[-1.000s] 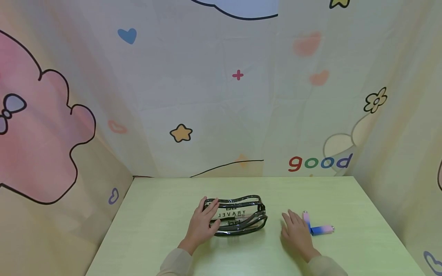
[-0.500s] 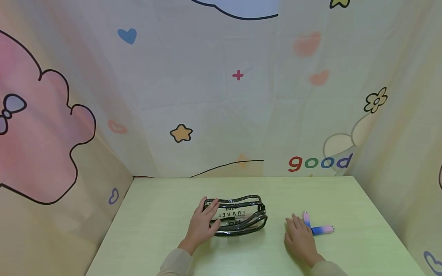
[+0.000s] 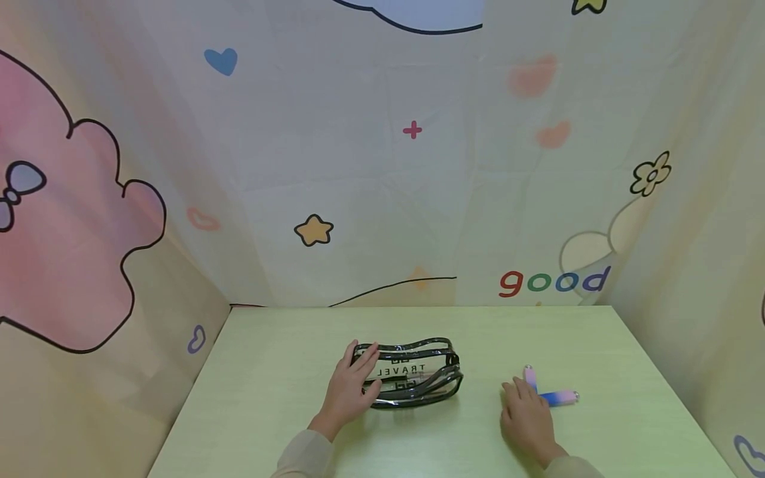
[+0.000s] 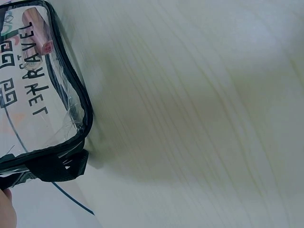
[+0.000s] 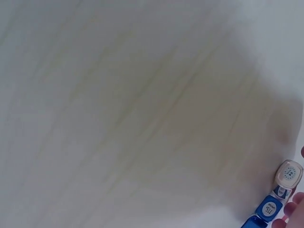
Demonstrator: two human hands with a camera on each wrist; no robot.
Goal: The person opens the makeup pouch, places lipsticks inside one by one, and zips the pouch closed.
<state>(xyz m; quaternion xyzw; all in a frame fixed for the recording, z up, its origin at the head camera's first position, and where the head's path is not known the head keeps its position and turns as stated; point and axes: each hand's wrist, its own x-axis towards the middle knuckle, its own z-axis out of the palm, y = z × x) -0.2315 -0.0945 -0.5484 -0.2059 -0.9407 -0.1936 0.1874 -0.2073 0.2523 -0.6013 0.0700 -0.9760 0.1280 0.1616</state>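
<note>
A clear pouch (image 3: 412, 378) with black trim and the word TRAVEL, which reads mirrored in the head view, lies at the middle of the table. My left hand (image 3: 345, 397) rests on its left end with the fingers spread. The left wrist view shows the pouch (image 4: 40, 80) with a pinkish tube inside. My right hand (image 3: 528, 417) lies against slim pink-to-blue cosmetic tubes (image 3: 560, 398), covering their near ends. In the right wrist view, fingertips (image 5: 290, 209) touch a row of labelled ends, blue (image 5: 269, 209) and pale pink (image 5: 289, 174). Whether they grip one is hidden.
The pale wood-grain table (image 3: 269, 345) runs back to a printed curtain (image 3: 370, 166). Curtain sides (image 3: 711, 279) also stand at the left and right. Bare tabletop shows between the pouch and the right hand.
My right hand has shifted a little right and toward me, covering more of the tubes' near ends. My left hand, the pouch and the visible tubes have stayed in place.
</note>
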